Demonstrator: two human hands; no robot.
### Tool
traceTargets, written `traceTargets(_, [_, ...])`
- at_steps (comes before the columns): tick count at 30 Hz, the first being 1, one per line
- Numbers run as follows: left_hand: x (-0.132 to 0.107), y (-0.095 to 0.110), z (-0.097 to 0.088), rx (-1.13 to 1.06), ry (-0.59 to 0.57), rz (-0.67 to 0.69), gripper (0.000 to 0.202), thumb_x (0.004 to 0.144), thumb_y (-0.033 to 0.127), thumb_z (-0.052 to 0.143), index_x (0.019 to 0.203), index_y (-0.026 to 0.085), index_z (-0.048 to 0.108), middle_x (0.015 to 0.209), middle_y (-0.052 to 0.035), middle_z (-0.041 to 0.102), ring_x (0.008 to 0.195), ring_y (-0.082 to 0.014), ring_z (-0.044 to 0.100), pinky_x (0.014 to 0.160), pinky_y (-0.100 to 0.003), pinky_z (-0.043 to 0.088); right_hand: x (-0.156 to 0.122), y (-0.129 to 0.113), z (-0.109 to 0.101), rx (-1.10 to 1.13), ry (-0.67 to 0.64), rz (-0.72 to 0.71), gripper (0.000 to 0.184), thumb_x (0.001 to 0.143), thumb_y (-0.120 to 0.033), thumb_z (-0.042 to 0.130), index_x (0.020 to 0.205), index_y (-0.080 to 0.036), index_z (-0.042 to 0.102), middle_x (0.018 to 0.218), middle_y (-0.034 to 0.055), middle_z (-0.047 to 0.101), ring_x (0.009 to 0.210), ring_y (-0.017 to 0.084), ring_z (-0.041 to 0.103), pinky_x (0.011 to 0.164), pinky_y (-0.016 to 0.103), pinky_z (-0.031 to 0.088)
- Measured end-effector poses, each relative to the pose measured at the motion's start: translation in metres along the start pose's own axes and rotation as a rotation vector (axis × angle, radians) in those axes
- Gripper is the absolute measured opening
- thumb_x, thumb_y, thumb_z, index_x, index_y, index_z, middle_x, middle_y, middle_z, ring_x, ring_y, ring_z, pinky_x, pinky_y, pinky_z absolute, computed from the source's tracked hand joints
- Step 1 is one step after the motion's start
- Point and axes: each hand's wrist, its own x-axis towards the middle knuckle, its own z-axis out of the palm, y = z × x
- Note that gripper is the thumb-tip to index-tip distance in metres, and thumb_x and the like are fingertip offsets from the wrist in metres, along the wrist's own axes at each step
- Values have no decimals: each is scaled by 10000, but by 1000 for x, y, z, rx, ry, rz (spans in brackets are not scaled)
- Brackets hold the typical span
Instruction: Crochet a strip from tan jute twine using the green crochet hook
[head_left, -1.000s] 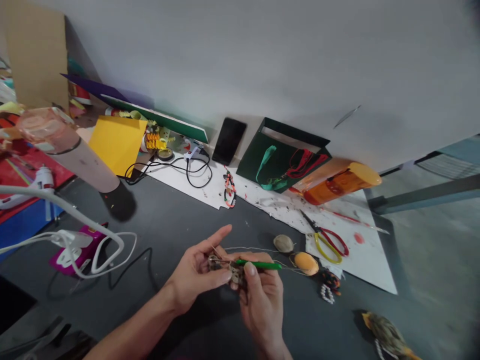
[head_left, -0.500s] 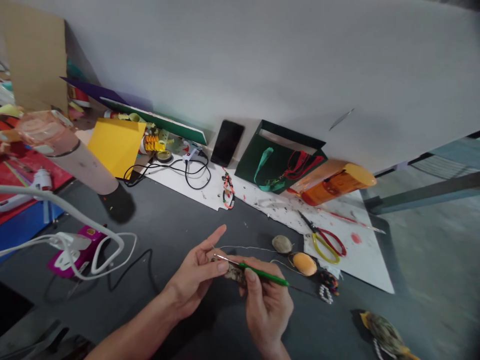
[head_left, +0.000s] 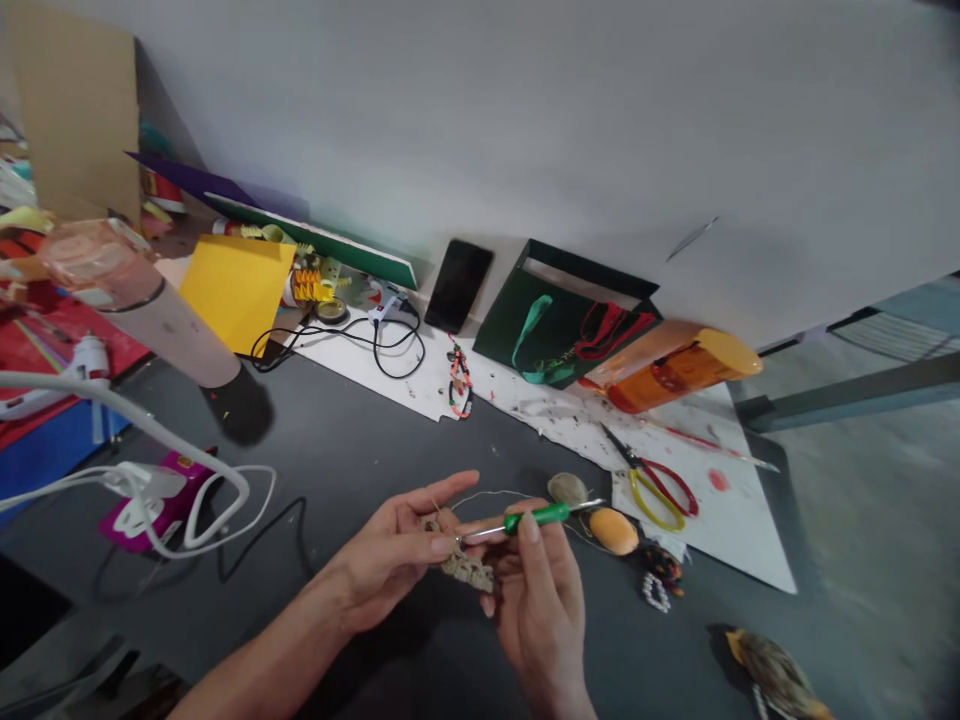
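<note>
My left hand (head_left: 401, 545) pinches a small piece of beige crochet work (head_left: 469, 570) between thumb and fingers, its index finger stretched out to the right. In my right hand (head_left: 544, 590) is a crochet hook with a green handle (head_left: 538, 517), held between thumb and fingers. The hook's metal tip reaches the crochet piece beside my left thumb. A thin pale thread (head_left: 491, 493) runs from my left hand toward a beige ball of yarn (head_left: 568, 489). Right of that ball lies an orange ball of yarn (head_left: 613, 531).
Scissors (head_left: 651, 478) with red and yellow handles lie on a white board (head_left: 750, 540) at right. A dark green gift bag (head_left: 562, 310), phone (head_left: 459, 285) and orange bottle (head_left: 682, 370) stand by the wall. A pink-topped tumbler (head_left: 165, 310) and purple power strip (head_left: 154, 500) are left.
The crochet hook has turned in my right hand, its handle end now raised and pointing right. More of the crochet piece shows below my fingers.
</note>
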Motion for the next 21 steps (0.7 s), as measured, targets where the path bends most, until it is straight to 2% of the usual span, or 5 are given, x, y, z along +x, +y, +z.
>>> traceTargets(4, [0,0,-4,-3,26,-19,666,607,189,926,1241,193,722,694,42,698,731,-129,660,763,-261,487,-4,7,-16,-45,-27,-116,221,884,-472,704,909,-266,628,750,24,713,586,188,665,429,259,479])
traceTargets(10, [3,-1,-5,-47,-25,-107,667,566,235,945,1196,147,749,655,22,691,718,-127,661,753,-236,478,0,2,-10,5,-87,-18,261,880,-504,708,912,-258,627,630,-14,667,416,144,572,309,213,373])
traceTargets(13, [1,-1,-1,-14,-29,-56,651,576,247,948,1193,170,756,684,14,693,742,-137,671,747,-237,481,0,1,2,38,-51,-31,300,844,-522,747,884,-246,638,557,-49,633,372,115,530,319,197,375])
traceTargets(19, [-4,-5,4,114,98,149,574,656,246,918,1204,293,753,762,40,664,652,-95,639,683,-235,484,-4,8,0,-193,-134,-309,104,968,-327,629,948,-238,680,872,35,778,512,123,655,377,189,453])
traceTargets(21, [-4,-7,4,127,142,217,563,666,249,913,1203,303,753,755,41,662,627,-92,630,662,-238,486,-3,8,-5,-317,-184,-474,126,987,-217,576,1016,-257,692,954,49,795,602,153,720,423,213,512])
